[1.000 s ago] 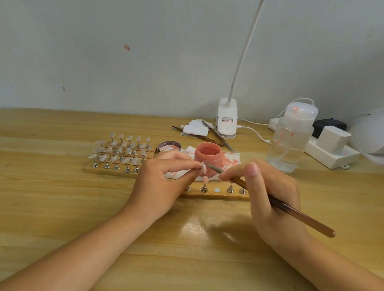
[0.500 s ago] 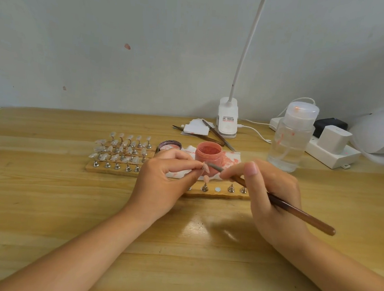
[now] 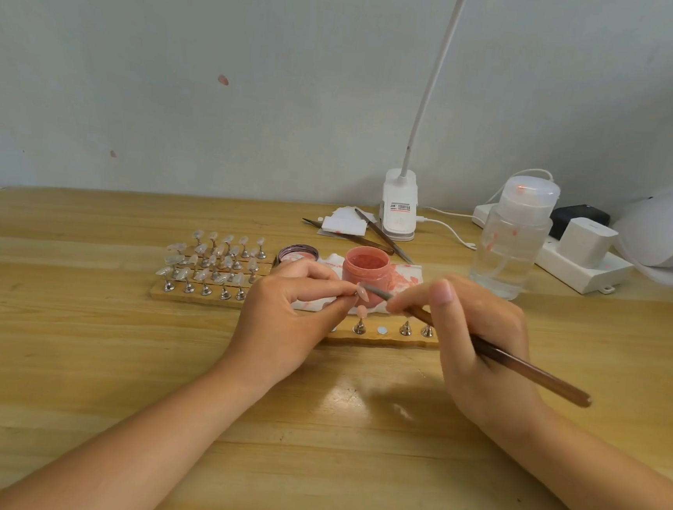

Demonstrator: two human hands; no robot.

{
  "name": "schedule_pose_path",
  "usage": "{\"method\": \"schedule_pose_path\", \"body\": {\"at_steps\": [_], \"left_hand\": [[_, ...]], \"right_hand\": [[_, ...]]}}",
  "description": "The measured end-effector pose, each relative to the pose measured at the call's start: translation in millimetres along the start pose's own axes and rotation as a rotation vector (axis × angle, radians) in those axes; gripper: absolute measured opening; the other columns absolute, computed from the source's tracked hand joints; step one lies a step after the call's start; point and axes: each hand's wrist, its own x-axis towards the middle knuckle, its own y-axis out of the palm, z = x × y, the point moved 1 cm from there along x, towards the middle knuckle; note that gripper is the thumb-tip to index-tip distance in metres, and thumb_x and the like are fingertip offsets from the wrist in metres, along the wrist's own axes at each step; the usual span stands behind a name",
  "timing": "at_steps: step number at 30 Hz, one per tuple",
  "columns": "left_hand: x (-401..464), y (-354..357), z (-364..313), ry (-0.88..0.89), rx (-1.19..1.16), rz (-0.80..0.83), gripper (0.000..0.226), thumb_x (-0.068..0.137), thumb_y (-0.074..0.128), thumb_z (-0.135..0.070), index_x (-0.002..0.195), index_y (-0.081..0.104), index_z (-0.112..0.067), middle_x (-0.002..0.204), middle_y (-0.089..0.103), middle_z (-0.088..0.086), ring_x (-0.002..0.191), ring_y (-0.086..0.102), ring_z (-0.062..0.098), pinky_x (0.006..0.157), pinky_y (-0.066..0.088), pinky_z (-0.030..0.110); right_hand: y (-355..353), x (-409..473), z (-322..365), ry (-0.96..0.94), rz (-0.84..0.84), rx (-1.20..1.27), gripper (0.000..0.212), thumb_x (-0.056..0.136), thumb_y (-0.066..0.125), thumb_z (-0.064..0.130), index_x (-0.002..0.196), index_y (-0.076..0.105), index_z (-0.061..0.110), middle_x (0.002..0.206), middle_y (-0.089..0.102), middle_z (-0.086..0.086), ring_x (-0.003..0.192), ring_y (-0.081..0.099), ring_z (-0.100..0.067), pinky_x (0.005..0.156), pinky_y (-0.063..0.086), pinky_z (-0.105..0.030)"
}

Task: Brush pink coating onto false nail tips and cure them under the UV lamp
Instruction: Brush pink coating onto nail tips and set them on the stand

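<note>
My left hand (image 3: 285, 315) pinches a small stand that carries a pale pink nail tip (image 3: 363, 292) just above the wooden holder strip (image 3: 384, 341). My right hand (image 3: 470, 331) grips a brown brush (image 3: 520, 366), and its bristle end touches that nail tip. Behind them an open jar of pink coating (image 3: 366, 271) stands on a stained paper towel. Another pink tip (image 3: 361, 312) sits on a metal stand in the strip. A wooden board (image 3: 197, 297) at the left holds several clear nail tips on stands. The white UV lamp (image 3: 670, 231) is at the far right edge.
A clear pump bottle (image 3: 508, 245) stands right of the jar. A white power strip (image 3: 582, 266) with plugs lies behind it. A clip lamp base (image 3: 399, 205), spare brushes (image 3: 381, 234), white pads and the jar's lid (image 3: 297, 252) lie at the back.
The brush tip has shifted slightly against the nail tip; both hands stay nearly in the same place.
</note>
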Motion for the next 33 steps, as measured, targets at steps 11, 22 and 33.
{"method": "schedule_pose_path", "body": {"at_steps": [11,22,33], "left_hand": [[0.9,1.1,0.9,0.010,0.009,0.001,0.024,0.073,0.072,-0.006,0.087,0.070,-0.025,0.078,0.062,-0.009,0.079,0.056,0.002,0.072,0.040,0.007],[0.8,-1.3,-4.4,0.056,0.005,-0.058,0.007,0.068,0.070,-0.023,0.070,0.067,-0.029,0.083,0.063,-0.011,0.087,0.056,-0.008,0.078,0.035,0.001],[2.0,-1.1,2.7,0.061,-0.005,-0.067,0.029,0.069,0.074,-0.001,0.068,0.066,-0.029,0.074,0.064,-0.011,0.076,0.059,-0.004,0.075,0.039,0.003]], "right_hand": [[-0.2,-0.6,-1.6,0.048,0.025,-0.002,0.059,0.095,0.031,0.045,0.073,0.071,0.009,0.068,0.067,0.004,0.066,0.062,-0.007,0.062,0.049,-0.032],[-2.7,-3.4,3.3,0.142,-0.046,0.139,0.032,0.093,0.041,0.037,0.082,0.066,0.020,0.079,0.069,0.005,0.073,0.064,-0.012,0.065,0.052,-0.037],[2.9,-5.5,7.4,0.057,0.036,-0.002,0.049,0.096,0.029,0.043,0.074,0.066,0.020,0.071,0.062,0.016,0.070,0.060,0.002,0.067,0.045,-0.019]]}}
